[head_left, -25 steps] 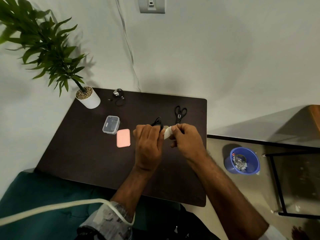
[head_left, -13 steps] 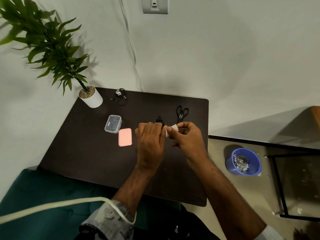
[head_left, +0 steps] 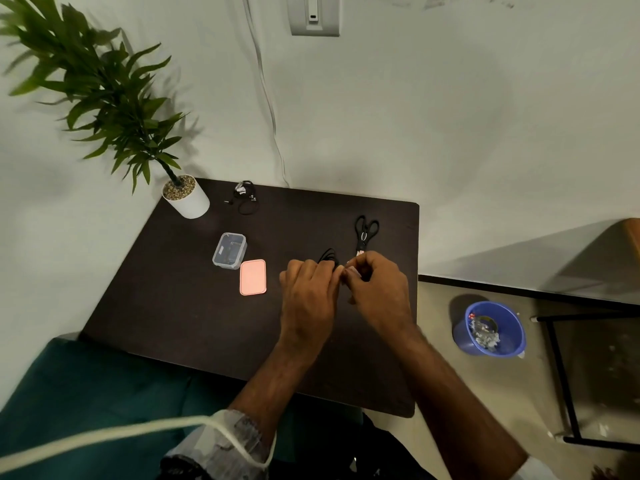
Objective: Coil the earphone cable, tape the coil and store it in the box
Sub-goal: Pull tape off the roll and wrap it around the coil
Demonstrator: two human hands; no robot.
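the left hand (head_left: 308,292) grips the light, springy cable coil (head_left: 329,257); the right hand (head_left: 375,289) seems to pinch tape there. best held at the bunched middle.

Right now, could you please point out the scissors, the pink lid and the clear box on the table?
scissors (head_left: 364,233): head view, on the black handles.
pink lid (head_left: 253,277): head view, middle of its flat top.
clear box (head_left: 229,250): head view, middle of the open container.

both hands (head_left: 341,289) gripping black cable coil (head_left: 328,257), open box (head_left: 229,250) nearby
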